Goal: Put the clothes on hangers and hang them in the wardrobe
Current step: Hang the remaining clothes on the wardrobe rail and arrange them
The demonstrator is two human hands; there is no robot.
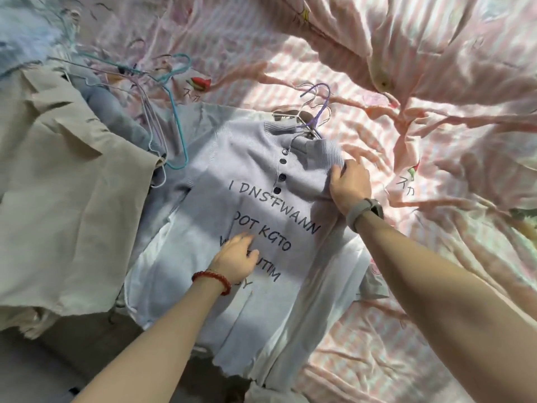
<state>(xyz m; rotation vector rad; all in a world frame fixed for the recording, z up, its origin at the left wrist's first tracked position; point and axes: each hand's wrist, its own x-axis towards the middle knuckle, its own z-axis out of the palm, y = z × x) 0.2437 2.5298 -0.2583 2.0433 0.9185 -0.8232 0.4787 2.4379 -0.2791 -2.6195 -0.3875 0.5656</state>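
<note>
A pale lilac knitted top [255, 181] with dark buttons and printed letters lies flat on the bed, over a white garment [337, 274]. A purple hanger hook [319, 103] sticks out past its collar, beside a second pale wire hook. My right hand [348, 184] grips the top's right shoulder. My left hand [238, 258] rests on the printed chest with fingers extended, pressing the fabric flat.
A beige jacket [58, 184] lies at the left over blue-grey clothes [116, 114]. Several loose wire hangers [174, 112], one teal, lie tangled at upper left. The pink striped bedsheet [436, 141] is rumpled all around. The wardrobe is out of view.
</note>
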